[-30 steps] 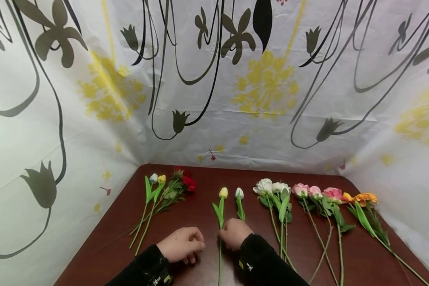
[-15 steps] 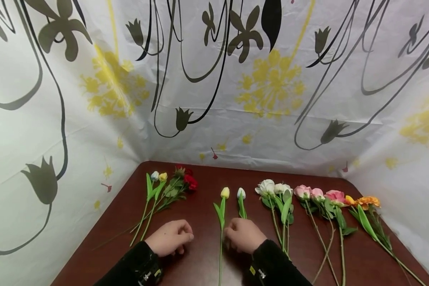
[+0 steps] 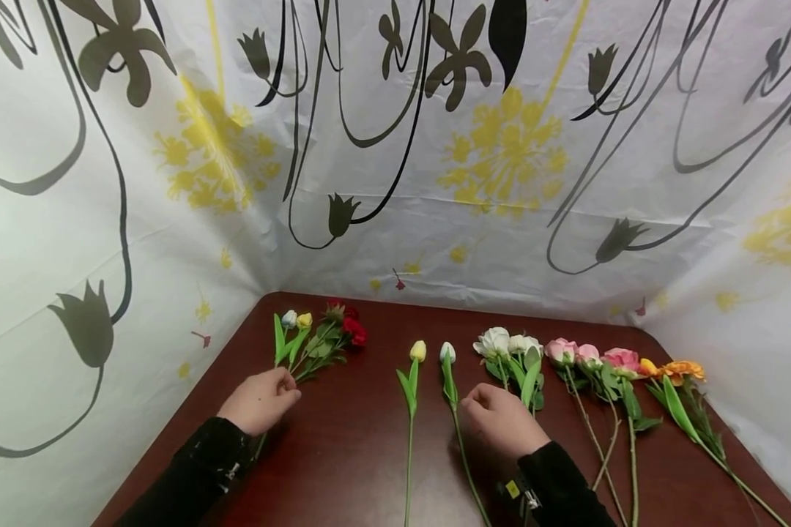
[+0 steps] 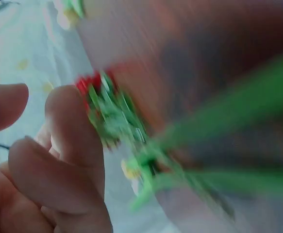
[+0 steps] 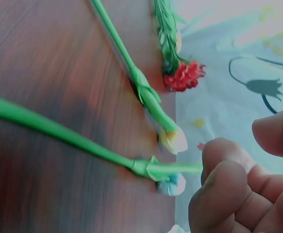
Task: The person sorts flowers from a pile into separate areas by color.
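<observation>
My left hand [image 3: 260, 401] hovers over the stems of the left-hand flowers, its fingers loosely bent. In the left wrist view a gap shows between thumb and fingers [image 4: 73, 131], with nothing between them. Under and beyond it lie a pale blue tulip [image 3: 289, 319], a yellow tulip [image 3: 305, 320] and red carnations [image 3: 354, 331]. Mid-table, another yellow tulip [image 3: 418, 351] and a bluish-white tulip [image 3: 447, 353] lie side by side, stems toward me. Just right of the bluish-white tulip's stem is my right hand [image 3: 504, 421], loosely curled and holding nothing.
To the right lie white roses [image 3: 493, 342], pink roses [image 3: 622, 360] and an orange flower [image 3: 682, 370], some stems crossing. My right forearm covers the lower stems of the white ones. A patterned white sheet [image 3: 382, 249] walls in the brown table [image 3: 343, 454].
My left hand has moved left and away from me, over the left flowers. My right hand has left the middle yellow tulip's stem and moved right, past the bluish-white tulip's stem, uncovering it.
</observation>
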A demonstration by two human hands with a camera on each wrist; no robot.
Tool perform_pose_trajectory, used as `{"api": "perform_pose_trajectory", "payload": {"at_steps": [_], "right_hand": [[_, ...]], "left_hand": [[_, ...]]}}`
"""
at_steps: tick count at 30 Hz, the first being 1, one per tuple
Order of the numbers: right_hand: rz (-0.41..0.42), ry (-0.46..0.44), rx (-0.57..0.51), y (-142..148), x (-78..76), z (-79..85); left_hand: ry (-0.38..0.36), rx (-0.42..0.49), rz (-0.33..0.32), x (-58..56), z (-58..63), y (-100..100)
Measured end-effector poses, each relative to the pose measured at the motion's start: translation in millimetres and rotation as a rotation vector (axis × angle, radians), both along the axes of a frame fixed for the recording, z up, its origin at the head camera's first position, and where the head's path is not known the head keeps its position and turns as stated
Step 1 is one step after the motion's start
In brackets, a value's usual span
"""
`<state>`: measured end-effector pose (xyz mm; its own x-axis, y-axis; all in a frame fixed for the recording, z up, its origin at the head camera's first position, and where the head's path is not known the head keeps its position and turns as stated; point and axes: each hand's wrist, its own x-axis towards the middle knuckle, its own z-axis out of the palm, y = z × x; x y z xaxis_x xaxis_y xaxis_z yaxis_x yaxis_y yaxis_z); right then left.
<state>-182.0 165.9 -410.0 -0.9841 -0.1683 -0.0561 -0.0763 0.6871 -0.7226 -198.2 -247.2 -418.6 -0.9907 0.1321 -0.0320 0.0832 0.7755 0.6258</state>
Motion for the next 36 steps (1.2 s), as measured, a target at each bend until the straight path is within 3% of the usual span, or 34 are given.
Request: {"api": "perform_pose_trajectory", "payload": {"at_steps": [3,10,17,24,33,36], "right_hand": [[-0.024,-0.009,-0.003,6.6,0.5,-0.6],[-0.018,-0.031,-0.035,11.0,0.8,-3.6],[0.019,-0.023,-0.051,12.7,1.6,-5.5],[0.028,-0.032,-0.064,10.6,4.1,-5.4],[0.051,-0.043,-0.097,10.3,8.0,-9.3],[0.053,-0.044,-0.103,10.7,8.1,-11.2]], "left_hand": [[0.049,-0.082,0.043,-5.5,-1.3,-13.7],[0.024,-0.155,0.059,-12.2,-12.8,-34.1],[0.008,-0.19,0.055,-12.7,-17.8,-40.9],[0.042,-0.219,0.041,-16.2,-26.6,-40.9],[-0.05,-0.074,0.067,-12.7,-13.6,-42.0],[-0.044,-0.05,0.064,-10.9,-8.6,-43.8]]}}
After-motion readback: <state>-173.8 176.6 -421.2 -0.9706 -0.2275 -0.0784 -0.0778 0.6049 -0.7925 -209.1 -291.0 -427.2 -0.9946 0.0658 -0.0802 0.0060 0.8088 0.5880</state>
